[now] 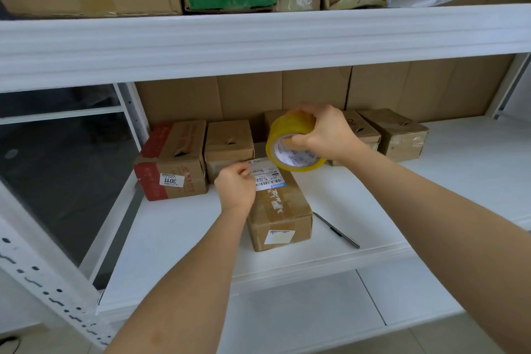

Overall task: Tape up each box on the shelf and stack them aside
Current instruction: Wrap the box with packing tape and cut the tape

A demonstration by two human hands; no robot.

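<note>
Box (pixel 280 210) pulled forward on the shelf (pixel 431 187), clear of the row behind, for room to work. Right hand (pixel 324 131) curled round the tape roll (pixel 293 144), thumb in its core, roll raised over the box's far end so tape can run along the top. Left hand (pixel 235 185) curled at the label edge, seemingly pinching the tape's free end, though hard to tell. Pen (pixel 336 229) just beside the box.

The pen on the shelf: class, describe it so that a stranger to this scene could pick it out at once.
Start at the white middle shelf and find the brown box lying nearest its front edge. Just right of that box, apart from it, lies the pen, slanting toward the front edge. It is the only thin dark thing there; everything else nearby is cardboard or tape.
</note>
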